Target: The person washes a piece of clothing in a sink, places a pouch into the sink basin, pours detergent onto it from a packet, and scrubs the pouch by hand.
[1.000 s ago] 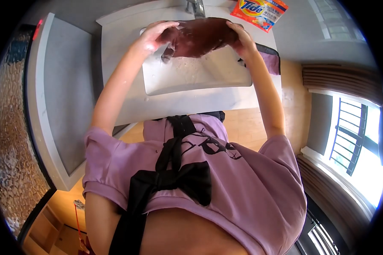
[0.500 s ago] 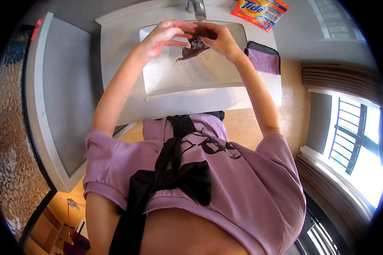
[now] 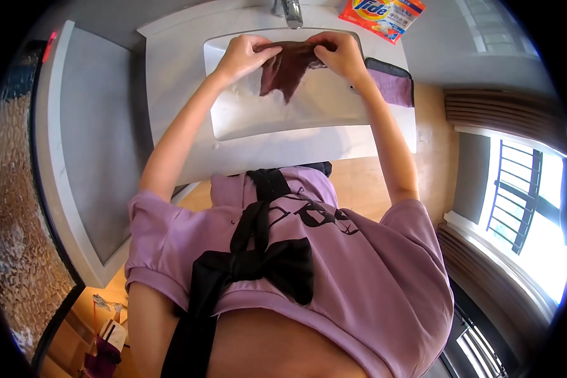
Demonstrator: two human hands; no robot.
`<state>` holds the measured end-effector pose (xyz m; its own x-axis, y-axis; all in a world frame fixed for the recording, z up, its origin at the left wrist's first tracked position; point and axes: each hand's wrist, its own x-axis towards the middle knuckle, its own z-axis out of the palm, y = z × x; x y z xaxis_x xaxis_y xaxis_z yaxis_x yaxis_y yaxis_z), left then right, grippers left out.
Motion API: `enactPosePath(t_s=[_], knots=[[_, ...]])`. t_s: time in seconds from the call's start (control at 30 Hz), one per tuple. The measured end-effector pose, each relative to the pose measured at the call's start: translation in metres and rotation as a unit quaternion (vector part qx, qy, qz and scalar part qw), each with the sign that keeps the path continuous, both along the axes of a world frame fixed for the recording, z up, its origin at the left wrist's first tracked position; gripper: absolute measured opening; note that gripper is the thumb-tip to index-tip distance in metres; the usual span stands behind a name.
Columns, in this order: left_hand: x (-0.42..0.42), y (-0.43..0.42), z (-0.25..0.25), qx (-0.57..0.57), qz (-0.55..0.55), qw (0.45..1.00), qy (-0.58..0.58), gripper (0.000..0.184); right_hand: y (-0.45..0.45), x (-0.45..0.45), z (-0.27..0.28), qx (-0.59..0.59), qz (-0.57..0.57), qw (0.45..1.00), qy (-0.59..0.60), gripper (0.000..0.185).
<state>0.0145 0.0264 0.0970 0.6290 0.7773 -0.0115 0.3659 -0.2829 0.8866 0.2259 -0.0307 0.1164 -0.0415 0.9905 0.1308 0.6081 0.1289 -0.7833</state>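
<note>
A wet dark brown cloth [image 3: 285, 70] hangs stretched between my two hands over the white sink [image 3: 233, 120]. My left hand [image 3: 247, 58] pinches its upper left corner between thumb and fingers. At the other end, my right hand [image 3: 341, 55] grips the upper right edge, thumb toward me. The cloth's lower edge droops in uneven points above the basin. Just beyond the hands is the chrome faucet [image 3: 292, 14].
An orange Tide detergent bag [image 3: 382, 17] lies at the counter's back right. A folded purple cloth with black trim [image 3: 390, 87] rests on the right side of the counter [image 3: 176, 107]. A grey partition [image 3: 97, 126] stands at left, a barred window [image 3: 516, 189] at right.
The cloth was bunched mostly in my right hand, with my left hand's fingers spread beside it. Now my left hand has hold of a corner and the cloth is spread out between both hands.
</note>
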Motion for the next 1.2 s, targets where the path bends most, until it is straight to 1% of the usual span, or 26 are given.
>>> enactPosePath(t_s=[0.07,0.13,0.2,0.23,0.27,0.33,0.37,0.4,0.43,0.47,0.53,0.57,0.6,0.67,0.73,0.8,0.83,0.87,0.93,0.97,1.0,1.03,1.07,1.1,1.13,1.2], knots=[[0.005,-0.005,-0.002,-0.215,0.065,0.962,-0.156,0.021,-0.001,-0.003,-0.007,-0.041,-0.096,0.986,0.132,0.022],[0.009,-0.013,0.012,-0.250,0.098,0.952,-0.147,0.020,-0.004,-0.009,-0.007,-0.014,-0.093,0.982,0.166,0.021],[0.009,-0.018,0.017,-0.337,0.045,0.906,-0.252,0.021,-0.013,-0.020,0.000,-0.104,-0.087,0.933,0.335,0.028],[0.010,-0.017,0.024,-0.367,0.007,0.899,-0.239,0.021,-0.018,-0.025,0.009,-0.126,-0.034,0.944,0.304,0.037],[0.008,-0.016,0.029,-0.366,0.008,0.899,-0.240,0.021,-0.019,-0.030,-0.002,-0.032,-0.047,0.974,0.220,0.035],[0.005,-0.018,0.035,-0.365,-0.059,0.893,-0.255,0.023,-0.017,-0.029,-0.007,0.025,-0.056,0.991,0.123,0.031],[0.003,-0.014,0.028,-0.366,-0.058,0.893,-0.255,0.023,-0.016,-0.027,-0.008,0.025,-0.055,0.991,0.123,0.031],[0.002,-0.008,0.014,-0.213,-0.031,0.963,-0.164,0.027,-0.015,-0.025,-0.003,-0.007,-0.046,0.984,0.171,0.029],[0.002,-0.006,0.004,-0.054,-0.005,0.996,-0.067,0.032,-0.014,-0.024,0.002,-0.039,-0.039,0.974,0.218,0.026],[0.004,-0.008,-0.007,-0.054,-0.008,0.996,-0.066,0.032,-0.014,-0.023,0.007,-0.039,-0.041,0.974,0.219,0.026],[0.011,-0.014,-0.015,0.126,0.007,0.982,-0.140,0.038,-0.012,-0.020,0.018,-0.048,0.041,0.976,0.209,0.023],[0.015,-0.016,-0.019,-0.002,-0.040,0.994,-0.100,0.038,-0.012,-0.020,0.024,-0.062,0.050,0.975,0.205,0.023],[0.019,-0.017,-0.022,-0.005,-0.038,0.994,-0.099,0.038,-0.010,-0.021,0.027,-0.065,0.051,0.975,0.206,0.023],[0.032,-0.016,-0.025,-0.258,-0.162,0.952,-0.040,0.034,-0.006,-0.020,0.032,-0.104,0.050,0.969,0.220,0.024],[0.039,-0.026,-0.024,-0.247,-0.149,0.956,-0.054,0.030,0.007,-0.014,0.028,-0.047,0.046,0.967,0.246,0.022],[0.045,-0.025,-0.049,-0.294,-0.116,0.942,-0.111,0.028,0.021,0.000,0.022,-0.047,0.030,0.934,0.354,0.020],[0.043,-0.027,-0.049,-0.304,-0.100,0.944,-0.078,0.027,0.026,0.008,0.019,-0.049,-0.011,0.929,0.366,0.020],[0.041,-0.027,-0.056,-0.308,-0.102,0.943,-0.078,0.027,0.033,0.017,0.014,-0.051,-0.045,0.897,0.437,0.019],[0.035,-0.030,-0.067,-0.353,-0.100,0.928,-0.062,0.028,0.043,0.033,0.019,-0.041,-0.053,0.878,0.474,0.019],[0.033,-0.031,-0.072,-0.410,-0.076,0.907,-0.054,0.029,0.046,0.035,0.016,-0.042,-0.053,0.878,0.474,0.019],[0.032,-0.033,-0.073,-0.410,-0.076,0.907,-0.054,0.029,0.047,0.037,0.015,-0.013,-0.057,0.886,0.461,0.020],[0.031,-0.036,-0.073,-0.454,-0.066,0.882,-0.111,0.034,0.047,0.038,0.013,0.017,-0.063,0.893,0.446,0.021],[0.031,-0.038,-0.075,-0.496,-0.054,0.850,-0.167,0.038,0.046,0.034,0.006,0.049,-0.098,0.913,0.393,0.014],[0.028,-0.036,-0.088,-0.562,-0.115,0.783,-0.240,0.058,0.040,0.038,-0.008,0.061,-0.044,0.946,0.316,0.016],[0.031,-0.042,-0.077,-0.563,-0.113,0.783,-0.241,0.058,0.035,0.035,-0.011,0.074,0.013,0.969,0.237,0.019],[0.038,-0.059,-0.059,-0.645,-0.036,0.631,-0.429,0.078,0.005,0.001,-0.011,-0.010,0.065,0.976,0.206,0.019]])
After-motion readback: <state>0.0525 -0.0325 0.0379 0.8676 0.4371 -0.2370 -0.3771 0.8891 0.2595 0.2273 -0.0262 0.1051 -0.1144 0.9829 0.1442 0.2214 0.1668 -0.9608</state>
